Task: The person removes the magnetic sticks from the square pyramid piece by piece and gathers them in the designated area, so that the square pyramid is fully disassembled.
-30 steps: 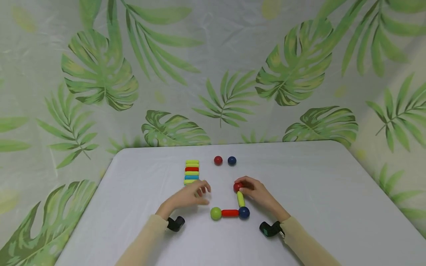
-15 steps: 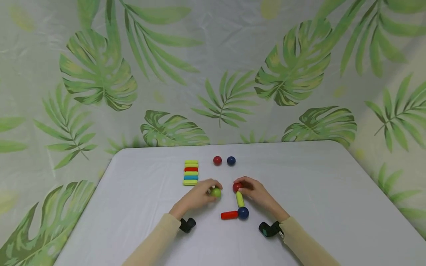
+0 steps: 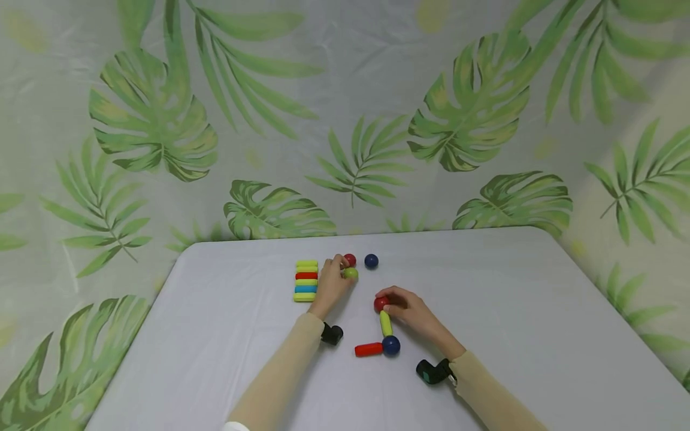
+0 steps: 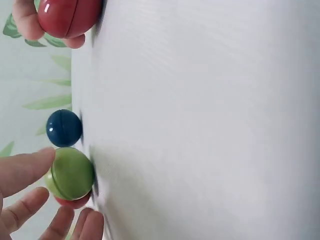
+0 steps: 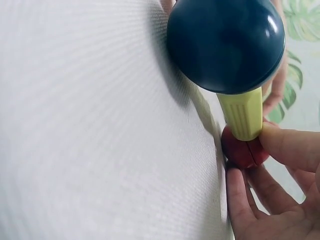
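Note:
My left hand [image 3: 331, 282] is at the back of the table beside a green ball [image 4: 72, 174]. In the left wrist view its fingers are spread and the thumb tip is right at the ball's edge. A red ball [image 3: 350, 260] sits just behind the green one, and a dark blue ball [image 3: 371, 261] to its right. My right hand [image 3: 409, 311] holds another red ball [image 5: 245, 150] between thumb and fingers. From that ball a yellow-green rod [image 3: 386, 324] runs to a dark blue ball [image 3: 390, 345], which has a red rod [image 3: 369, 349] sticking out leftward.
Left of my left hand, several short rods [image 3: 306, 276] in yellow-green, red and blue lie in a stacked column. Everything rests on a white-covered table [image 3: 485, 281], with a leaf-patterned cloth [image 3: 366, 161] hanging behind its far edge.
My left hand took the green ball off the red rod's end and carried it to the back, by the red ball; its fingers are now spread. The right hand keeps holding its red ball in place.

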Available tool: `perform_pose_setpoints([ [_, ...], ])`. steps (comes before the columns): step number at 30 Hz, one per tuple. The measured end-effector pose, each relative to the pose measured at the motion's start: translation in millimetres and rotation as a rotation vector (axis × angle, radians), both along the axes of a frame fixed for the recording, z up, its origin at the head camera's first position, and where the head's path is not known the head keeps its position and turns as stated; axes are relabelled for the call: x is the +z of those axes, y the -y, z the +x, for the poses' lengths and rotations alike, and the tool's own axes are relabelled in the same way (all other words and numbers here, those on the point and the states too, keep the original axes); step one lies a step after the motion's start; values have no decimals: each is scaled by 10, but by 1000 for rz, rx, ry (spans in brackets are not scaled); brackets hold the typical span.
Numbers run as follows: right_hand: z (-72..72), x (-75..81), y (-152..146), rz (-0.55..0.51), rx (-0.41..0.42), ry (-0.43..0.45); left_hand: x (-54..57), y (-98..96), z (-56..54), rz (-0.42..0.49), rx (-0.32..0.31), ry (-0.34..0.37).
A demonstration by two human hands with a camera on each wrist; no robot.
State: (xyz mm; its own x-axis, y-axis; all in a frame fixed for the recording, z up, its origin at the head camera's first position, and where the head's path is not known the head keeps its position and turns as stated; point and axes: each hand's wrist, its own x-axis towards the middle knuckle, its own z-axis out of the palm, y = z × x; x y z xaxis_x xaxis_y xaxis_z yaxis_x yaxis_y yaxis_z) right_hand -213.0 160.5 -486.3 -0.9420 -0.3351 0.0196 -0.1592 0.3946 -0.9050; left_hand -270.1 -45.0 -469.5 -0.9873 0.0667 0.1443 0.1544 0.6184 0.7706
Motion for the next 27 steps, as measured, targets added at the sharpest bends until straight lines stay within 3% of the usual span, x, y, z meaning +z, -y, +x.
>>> perform_pose_setpoints([
  [2, -4, 2, 6, -6, 6, 2, 33, 46, 71, -13, -52, -9],
  [3, -6, 0, 7, -7, 10, 4, 53, 76, 121, -22, -110, -19],
  [5, -9, -5, 7, -10, 19, 6, 97, 136, 259, -27, -292, -6],
  [9, -14, -18, -3, -7, 25, -8, 126, 190, 611, -70, -717, 140],
  [10, -16, -20, -4, -8, 25, -13, 119, 184, 697, -106, -778, 169],
  [12, -24, -25, -6, -10, 23, -22, 91, 161, 835, -211, -823, 154],
  [16, -29, -21, -20, -11, 31, -30, 59, 121, 972, -423, -757, -6],
  [18, -26, -21, -20, -15, 32, -24, 57, 142, 984, -451, -720, -40],
  [22, -8, -2, -12, -18, 30, -15, 72, 306, 931, -345, -610, -36],
  [24, 14, 30, -1, -23, 29, -10, 70, 460, 870, -282, -494, -47],
  [27, 61, 118, 19, -26, 23, -5, 68, 717, 756, -259, -311, -63],
])
